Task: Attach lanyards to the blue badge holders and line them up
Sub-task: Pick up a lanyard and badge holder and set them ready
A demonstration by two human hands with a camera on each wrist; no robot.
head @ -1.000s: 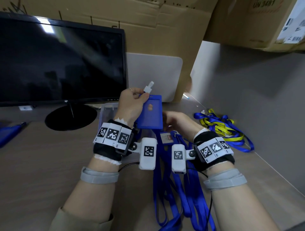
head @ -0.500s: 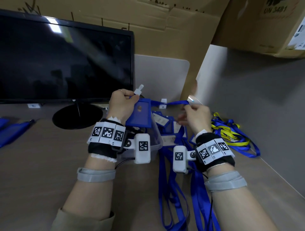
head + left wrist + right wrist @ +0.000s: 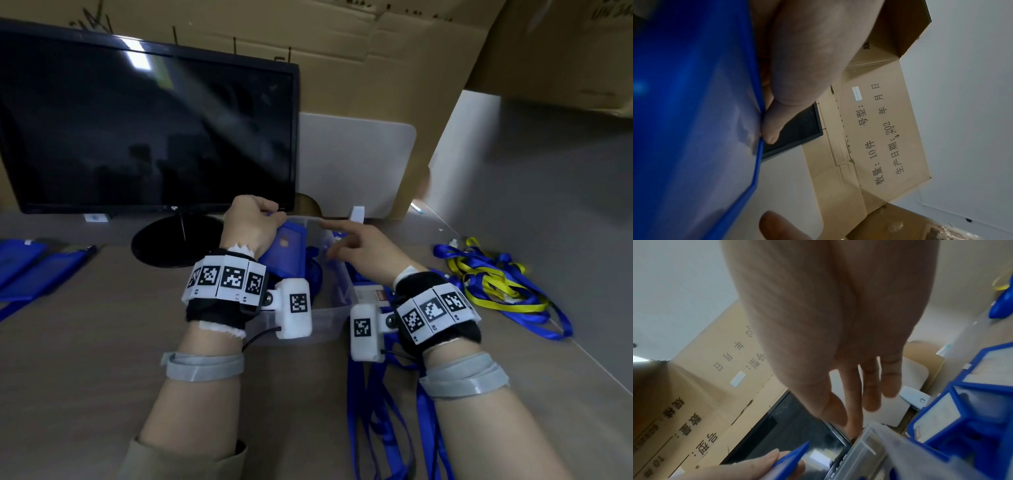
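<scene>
My left hand (image 3: 265, 219) grips a blue badge holder (image 3: 287, 251) by its top edge and holds it tilted over the clear bin (image 3: 308, 318). The same badge holder (image 3: 694, 113) fills the left wrist view, pinched between fingers and thumb. Beside it my right hand (image 3: 342, 240) hovers over the bin with its fingers (image 3: 869, 386) straight and holding nothing. A white lanyard clip (image 3: 358, 215) shows just behind that hand. More blue badge holders (image 3: 962, 402) lie in the bin. Blue lanyards (image 3: 376, 411) trail down the desk under my right wrist.
A dark monitor (image 3: 147, 120) on a round stand is behind the bin. A tangle of blue and yellow lanyards (image 3: 496, 284) lies at the right by the grey wall. Blue badge holders (image 3: 37, 270) lie at the far left. Cardboard boxes (image 3: 376, 51) stand behind.
My right hand has let go of the blue lanyard strap and opened over the bin. My left hand has lowered the badge holder towards the bin.
</scene>
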